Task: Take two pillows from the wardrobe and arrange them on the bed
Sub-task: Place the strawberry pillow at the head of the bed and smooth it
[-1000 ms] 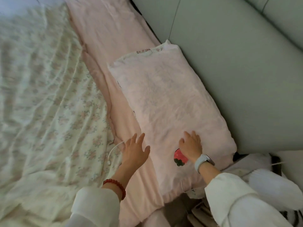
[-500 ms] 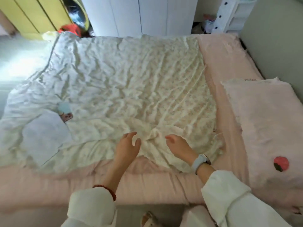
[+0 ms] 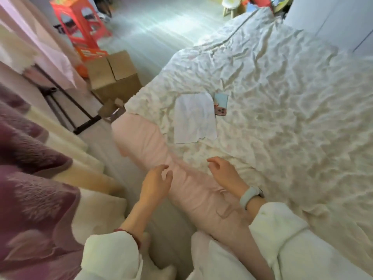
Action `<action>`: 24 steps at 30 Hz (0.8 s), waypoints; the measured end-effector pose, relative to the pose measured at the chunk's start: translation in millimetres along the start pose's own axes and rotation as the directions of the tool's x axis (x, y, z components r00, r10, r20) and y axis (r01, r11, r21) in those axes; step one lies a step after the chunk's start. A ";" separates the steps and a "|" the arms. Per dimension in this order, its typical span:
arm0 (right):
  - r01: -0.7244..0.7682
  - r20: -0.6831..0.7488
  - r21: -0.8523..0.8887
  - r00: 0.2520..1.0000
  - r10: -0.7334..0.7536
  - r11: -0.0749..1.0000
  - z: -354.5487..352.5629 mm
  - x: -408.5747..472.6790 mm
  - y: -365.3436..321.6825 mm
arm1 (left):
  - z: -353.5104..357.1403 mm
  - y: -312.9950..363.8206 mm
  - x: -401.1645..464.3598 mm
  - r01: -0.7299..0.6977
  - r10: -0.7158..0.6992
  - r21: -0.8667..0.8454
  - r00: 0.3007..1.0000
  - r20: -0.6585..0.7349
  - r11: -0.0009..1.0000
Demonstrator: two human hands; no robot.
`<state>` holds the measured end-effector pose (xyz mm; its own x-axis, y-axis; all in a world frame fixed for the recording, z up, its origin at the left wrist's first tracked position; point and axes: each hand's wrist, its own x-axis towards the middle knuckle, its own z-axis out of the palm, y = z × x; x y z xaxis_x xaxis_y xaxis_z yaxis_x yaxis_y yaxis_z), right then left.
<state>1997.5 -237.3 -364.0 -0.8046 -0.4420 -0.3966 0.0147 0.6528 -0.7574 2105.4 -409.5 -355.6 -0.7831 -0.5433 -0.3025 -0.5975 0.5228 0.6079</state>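
Over bed (image 3: 197,190) edge: left hand (image 3: 155,183), right hand (image 3: 224,174) loosely open, empty; no pillow visible; fetch second, set flat.

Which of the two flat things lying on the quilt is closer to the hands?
The white sheet of paper. It lies nearer the right hand than the phone, which rests just beyond its far corner.

Both hands (image 3: 187,178) have left the pillow, now out of view

Quilt (image 3: 272,98) crumpled matt cloth; pink sheet (image 3: 191,188) smooth cloth; box (image 3: 115,71) matt cardboard; stool (image 3: 80,23) glossy plastic.
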 end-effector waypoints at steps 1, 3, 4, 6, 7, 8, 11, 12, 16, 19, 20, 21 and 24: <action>0.015 0.020 -0.004 1.000 -0.015 1.000 7.6 15.5 -12.9 | -10.7 -7.1 13.3 0.018 -0.018 -0.006 1.000 -0.006 1.000; 0.043 0.045 -0.014 0.998 -0.042 0.999 19.3 47.5 -36.1 | -30.6 -14.9 45.7 0.029 -0.029 -0.012 0.999 -0.015 1.000; 0.051 0.055 -0.019 0.997 -0.050 0.999 23.3 64.5 -46.4 | -39.9 -16.1 64.7 0.025 -0.026 -0.013 0.999 -0.023 1.000; 0.049 0.068 -0.033 0.997 -0.046 0.998 28.2 100.2 -67.5 | -59.0 -13.7 105.5 0.025 -0.025 -0.016 0.999 -0.040 1.000; 0.048 0.079 -0.048 0.996 -0.044 0.998 29.4 118.7 -79.0 | -68.8 -10.7 125.8 0.027 -0.028 -0.018 0.998 -0.049 0.999; 0.056 0.088 -0.062 0.995 -0.051 0.997 30.2 137.3 -91.8 | -78.8 -7.9 145.8 0.022 -0.023 -0.018 0.998 -0.058 1.000; 0.092 0.080 -0.072 0.993 -0.086 0.993 36.8 191.5 -134.9 | -111.2 -5.6 200.5 0.001 -0.001 -0.004 0.996 -0.086 1.000; 0.103 0.085 -0.070 0.992 -0.097 0.992 42.1 207.5 -150.0 | -122.3 -8.0 216.1 -0.001 0.001 -0.003 0.996 -0.094 1.000; 0.126 0.139 -0.056 0.983 -0.117 0.991 73.6 264.8 -203.9 | -166.0 -34.2 268.4 0.054 -0.055 -0.011 0.992 -0.114 0.998; 0.132 0.130 -0.058 0.984 -0.123 0.990 103.5 311.1 -240.6 | -200.4 -64.9 315.4 0.073 -0.071 0.014 0.993 -0.095 0.997; 0.127 0.106 -0.050 0.987 -0.121 0.991 119.4 333.3 -254.8 | -215.0 -80.1 340.9 0.075 -0.072 0.023 0.993 -0.091 0.997; 0.117 0.082 -0.038 0.990 -0.113 0.992 131.2 350.1 -265.5 | -226.4 -91.0 361.7 0.069 -0.066 0.030 0.994 -0.088 0.997; 0.083 0.039 -0.023 0.996 -0.082 0.996 165.6 398.1 -299.0 | -262.7 -114.0 423.3 0.031 -0.030 0.030 0.999 -0.044 0.999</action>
<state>1771.1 -710.3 -381.3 -0.7792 -0.5176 -0.3535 -0.0655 0.6282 -0.7753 1887.3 -871.6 -360.1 -0.7565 -0.5870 -0.2883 -0.6267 0.5247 0.5761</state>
